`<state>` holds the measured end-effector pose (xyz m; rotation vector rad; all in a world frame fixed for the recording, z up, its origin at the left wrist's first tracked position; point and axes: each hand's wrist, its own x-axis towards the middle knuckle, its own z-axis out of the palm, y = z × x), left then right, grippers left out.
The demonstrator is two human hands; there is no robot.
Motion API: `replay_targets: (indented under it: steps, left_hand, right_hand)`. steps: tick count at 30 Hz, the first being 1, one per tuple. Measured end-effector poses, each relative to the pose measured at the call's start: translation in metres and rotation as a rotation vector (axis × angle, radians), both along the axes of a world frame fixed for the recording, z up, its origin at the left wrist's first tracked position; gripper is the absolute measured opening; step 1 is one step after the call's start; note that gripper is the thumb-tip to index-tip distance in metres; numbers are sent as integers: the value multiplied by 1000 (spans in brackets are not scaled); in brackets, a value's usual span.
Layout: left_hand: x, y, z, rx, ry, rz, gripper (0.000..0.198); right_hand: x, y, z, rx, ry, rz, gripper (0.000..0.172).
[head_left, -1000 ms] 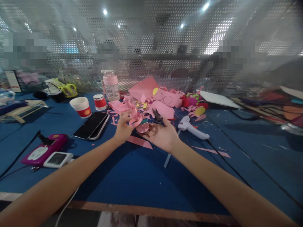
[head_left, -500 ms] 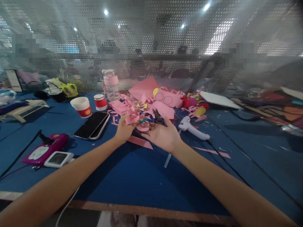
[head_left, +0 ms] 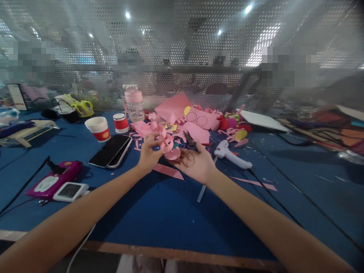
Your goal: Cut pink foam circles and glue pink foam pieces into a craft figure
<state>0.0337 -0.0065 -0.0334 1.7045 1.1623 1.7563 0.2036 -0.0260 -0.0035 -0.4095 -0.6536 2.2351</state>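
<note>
My left hand is closed in a pinch on a curled pink paper strip. The strip's lower end lies against a small pink paper disc; whether it is stuck there I cannot tell. Palm up, my right hand grips the disc's edge with its fingertips, its thumb raised. Just beyond that thumb lies a dark pair of scissors, partly hidden. A flat pink paper strip rests on the table below both hands.
A white glue gun with a glue stick lies at right on the blue table. Pink paper scraps are heaped beyond my hands. At left are phones, paper cups, a bottle and a purple power strip.
The curled strip has come down and toward me, from above the disc to against it. My left fingers have shifted slightly. My right hand stays nearly in place.
</note>
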Motion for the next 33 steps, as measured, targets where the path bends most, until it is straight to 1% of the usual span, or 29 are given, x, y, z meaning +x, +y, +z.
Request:
replay_targets:
  steps: [2,6,10,12,15,19,21,24,29,33]
  left_hand:
    - [-1,0,-1,-2,45,13,10]
    - [-1,-1,-2,-6,102,24,13]
    - [-2,-1,-1,40,107,37,14]
    - [-2,-1,0,63,107,78,16]
    - [-2,-1,1,43,130,139,18]
    - [-1,-2,1,59,110,122,21]
    - [-1,-2,1,76,90,113,21]
    - [-1,-1,0,68,102,105,21]
    - [-1,-1,0,-2,95,123,22]
    - [0,-2,2,-19,30,138,22]
  right_hand:
    - [0,0,0,-18,-9,-7,64]
    - [-3,-3,1,-20,22,-16,63]
    - [-4,-4,-1,-23,31,-22,62]
    - [-4,-3,-2,-28,32,-9,63]
    - [-4,-2,-1,-30,35,16,62]
    - [-4,-3,2,-39,48,-20,66]
    - [-4,-3,2,-46,45,-33,64]
    - [-4,-3,1,-50,30,-16,59]
    - [-4,-3,1,-41,47,-2,70]
    - [-4,-3,2,-10,64,18,72]
